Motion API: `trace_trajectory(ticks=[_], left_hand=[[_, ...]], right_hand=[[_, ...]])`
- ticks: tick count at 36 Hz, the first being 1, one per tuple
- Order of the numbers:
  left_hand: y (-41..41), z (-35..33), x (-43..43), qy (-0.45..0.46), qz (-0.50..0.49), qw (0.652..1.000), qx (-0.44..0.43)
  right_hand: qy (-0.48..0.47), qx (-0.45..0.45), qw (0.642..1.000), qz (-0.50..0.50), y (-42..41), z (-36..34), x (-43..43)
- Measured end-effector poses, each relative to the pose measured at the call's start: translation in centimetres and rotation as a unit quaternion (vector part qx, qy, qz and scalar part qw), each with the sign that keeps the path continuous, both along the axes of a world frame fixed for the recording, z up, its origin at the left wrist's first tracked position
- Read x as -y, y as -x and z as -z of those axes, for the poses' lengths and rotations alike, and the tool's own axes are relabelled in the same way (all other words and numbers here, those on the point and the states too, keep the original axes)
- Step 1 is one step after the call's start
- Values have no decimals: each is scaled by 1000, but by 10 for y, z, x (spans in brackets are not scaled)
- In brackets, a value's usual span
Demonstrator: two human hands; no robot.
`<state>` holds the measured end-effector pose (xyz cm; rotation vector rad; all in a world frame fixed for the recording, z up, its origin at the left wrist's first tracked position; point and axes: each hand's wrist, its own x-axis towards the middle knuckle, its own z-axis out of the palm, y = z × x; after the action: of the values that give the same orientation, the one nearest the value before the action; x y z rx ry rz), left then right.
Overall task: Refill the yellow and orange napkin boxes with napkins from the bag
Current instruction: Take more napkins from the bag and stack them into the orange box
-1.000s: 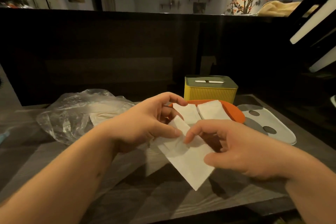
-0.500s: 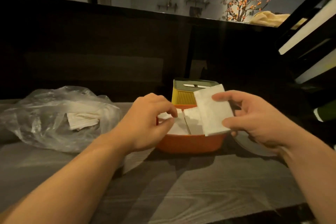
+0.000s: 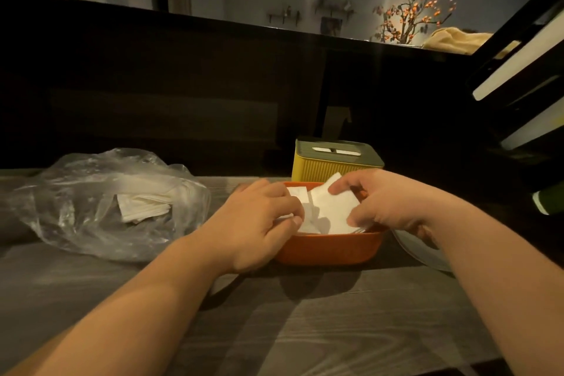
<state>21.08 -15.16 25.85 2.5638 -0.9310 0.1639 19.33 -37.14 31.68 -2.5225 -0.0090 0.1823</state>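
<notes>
- Orange plastic makes up the orange box (image 3: 329, 250), which sits open-topped on the dark wood-grain bench (image 3: 305, 330) with white napkins showing inside.
- The right hand (image 3: 387, 201) pinches a folded napkin (image 3: 334, 207) between thumb and forefinger. It holds the napkin tilted over the right half of the orange box, with the lower edge down among the napkins already inside.
- The left hand (image 3: 256, 223) reaches in over the left rim of the orange box. Its fingers are curled, and its thumb and fingertips are closed on the edge of the napkin stack (image 3: 297, 192) there.
- Both hands are close together above the orange box, with a strip of napkin visible between them.
- The yellow box (image 3: 335, 169) stands just behind the orange box, with its dull green slotted lid on.
- A clear plastic bag (image 3: 91, 201) lies crumpled on the bench to the left of the orange box, with a loose pile of spare napkins (image 3: 143, 206) inside it.
- A pale lid (image 3: 421, 253) lies flat just right of the orange box, largely hidden by the right forearm.
</notes>
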Motion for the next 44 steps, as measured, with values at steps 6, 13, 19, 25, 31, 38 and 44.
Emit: trace_trajectory(ticks=[6, 13, 19, 25, 31, 38, 44], left_hand=[[1, 1, 0, -2, -3, 1000, 1], [1, 1, 0, -1, -7, 1000, 3], [1, 0, 0, 1, 2, 1000, 14], [1, 1, 1, -4, -6, 1000, 12], [0, 2, 1, -5, -8, 1000, 16], [1, 2, 0, -6, -9, 1000, 26], [1, 3, -1, 4, -6, 999, 32]], right_hand=[[187, -14, 982, -13, -3, -5, -11], [394, 22, 919, -25, -2, -11, -22], [275, 105, 943, -154, -6, -16, -25], [304, -8, 934, -188, -14, -13, -23], [322, -55, 923, -202, -14, -18, -24], [356, -89, 910, -196, -13, -26, -24], [380, -86, 900, -195, -12, -26, -31]])
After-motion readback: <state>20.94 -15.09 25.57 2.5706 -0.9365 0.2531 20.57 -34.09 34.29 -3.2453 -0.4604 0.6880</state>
